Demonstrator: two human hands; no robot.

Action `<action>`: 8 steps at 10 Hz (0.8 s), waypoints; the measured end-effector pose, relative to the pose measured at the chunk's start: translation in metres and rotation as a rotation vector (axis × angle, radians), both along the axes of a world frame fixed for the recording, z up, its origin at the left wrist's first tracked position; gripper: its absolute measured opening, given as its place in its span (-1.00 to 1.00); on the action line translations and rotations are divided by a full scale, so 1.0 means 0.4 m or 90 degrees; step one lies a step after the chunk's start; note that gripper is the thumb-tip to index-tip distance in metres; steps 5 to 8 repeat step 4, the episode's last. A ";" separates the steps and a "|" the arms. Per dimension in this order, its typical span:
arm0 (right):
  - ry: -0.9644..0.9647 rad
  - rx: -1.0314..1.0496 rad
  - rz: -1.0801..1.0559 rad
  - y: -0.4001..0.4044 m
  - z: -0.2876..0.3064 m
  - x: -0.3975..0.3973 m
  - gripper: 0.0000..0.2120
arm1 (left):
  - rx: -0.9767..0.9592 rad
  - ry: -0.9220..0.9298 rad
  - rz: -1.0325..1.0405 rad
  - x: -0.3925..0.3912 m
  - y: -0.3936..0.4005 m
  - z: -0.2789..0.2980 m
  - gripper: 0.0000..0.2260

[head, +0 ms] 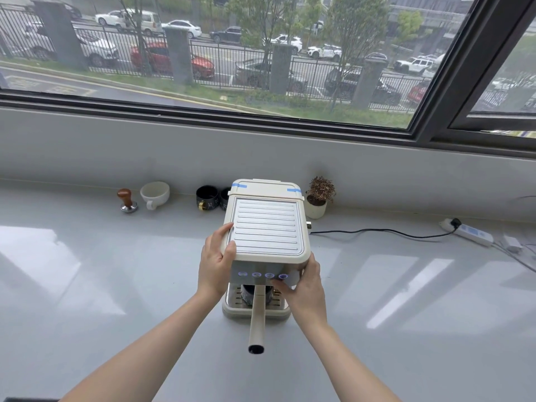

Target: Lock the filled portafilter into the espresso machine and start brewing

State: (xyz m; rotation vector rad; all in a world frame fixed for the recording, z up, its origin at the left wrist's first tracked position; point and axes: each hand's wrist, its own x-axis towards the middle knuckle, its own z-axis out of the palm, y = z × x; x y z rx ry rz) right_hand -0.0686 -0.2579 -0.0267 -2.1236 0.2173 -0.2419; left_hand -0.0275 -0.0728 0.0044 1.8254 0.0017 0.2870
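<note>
A cream espresso machine (266, 227) with a ribbed metal top stands on the grey counter. Its portafilter sits in the group head, and the long cream handle (257, 317) points straight toward me. A dark cup (249, 294) stands on the drip tray under it. Several buttons (262, 275) glow blue-violet on the front panel. My left hand (216, 262) grips the machine's front left top corner. My right hand (304, 285) wraps the front right corner, its thumb on the panel just below the right-hand buttons.
Along the wall stand a wooden-handled tamper (127, 201), a white cup (154, 194), two black cups (207, 196) and a small potted plant (318, 198). A black cable (377, 232) runs right to a white power strip (470, 233). A window rises behind.
</note>
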 end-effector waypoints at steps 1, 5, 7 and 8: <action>0.013 -0.053 0.027 -0.020 -0.005 -0.002 -0.23 | -0.012 0.010 -0.005 0.001 0.001 -0.001 -0.66; -0.065 -0.165 0.019 -0.108 0.046 0.004 -0.63 | -0.024 0.022 0.005 0.002 0.000 -0.001 -0.63; -0.065 -0.165 0.019 -0.108 0.046 0.004 -0.63 | -0.024 0.022 0.005 0.002 0.000 -0.001 -0.63; -0.065 -0.165 0.019 -0.108 0.046 0.004 -0.63 | -0.024 0.022 0.005 0.002 0.000 -0.001 -0.63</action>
